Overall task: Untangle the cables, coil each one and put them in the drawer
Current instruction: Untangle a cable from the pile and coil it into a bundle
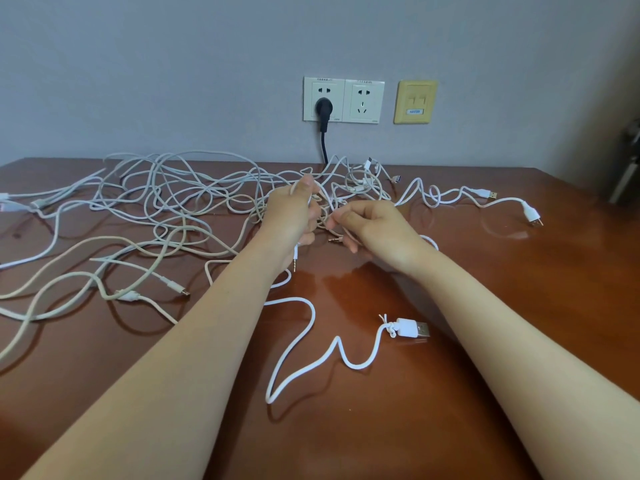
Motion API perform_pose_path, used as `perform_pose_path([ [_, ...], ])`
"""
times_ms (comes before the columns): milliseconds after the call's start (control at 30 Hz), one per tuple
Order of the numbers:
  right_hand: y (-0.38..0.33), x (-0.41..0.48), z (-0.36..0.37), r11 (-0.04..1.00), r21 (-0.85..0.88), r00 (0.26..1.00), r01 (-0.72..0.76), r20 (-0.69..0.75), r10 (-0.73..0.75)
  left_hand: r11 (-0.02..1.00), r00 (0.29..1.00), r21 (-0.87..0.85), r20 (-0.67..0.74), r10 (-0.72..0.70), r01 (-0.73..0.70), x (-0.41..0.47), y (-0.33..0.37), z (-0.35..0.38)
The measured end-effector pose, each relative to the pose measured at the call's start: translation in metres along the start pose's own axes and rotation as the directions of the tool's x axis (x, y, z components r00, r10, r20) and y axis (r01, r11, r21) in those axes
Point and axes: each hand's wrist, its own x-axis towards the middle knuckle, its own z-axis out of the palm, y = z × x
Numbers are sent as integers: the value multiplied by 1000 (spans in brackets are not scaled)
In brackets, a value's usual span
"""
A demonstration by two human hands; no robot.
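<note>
Glossy wooden table (450, 393) (reflective), smooth plastic-sheathed cables (173, 188).

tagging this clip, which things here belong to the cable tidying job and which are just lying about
In the job: white cable tangle; jack-tipped leads, gripped by left hand and pinched by right hand; loose USB cable at front.
Just there: black plug in wall socket; spare socket; yellow data plate; table.
</note>
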Motion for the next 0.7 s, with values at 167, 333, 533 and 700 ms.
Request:
perform_pose_path([
  [167, -4, -4, 1, 1000, -28, 1000, 0, 12, 0, 1000, 1000, 12, -23, 15, -15, 4, -2, -1],
  [333, 1, -1, 1, 992, -128, 1000, 6, -24, -9, 998, 1000, -58, 4, -1, 1, 5, -4, -2],
  [533, 1, -3, -1, 964, -264, 999, 30, -35, -41, 944, 989, 313, -67, 134, -107, 10, -15, -3],
  [700, 7, -2, 2, 839, -538, 995, 79, -3, -95, 986, 995, 148, -35, 88, -82, 6, -14, -1],
])
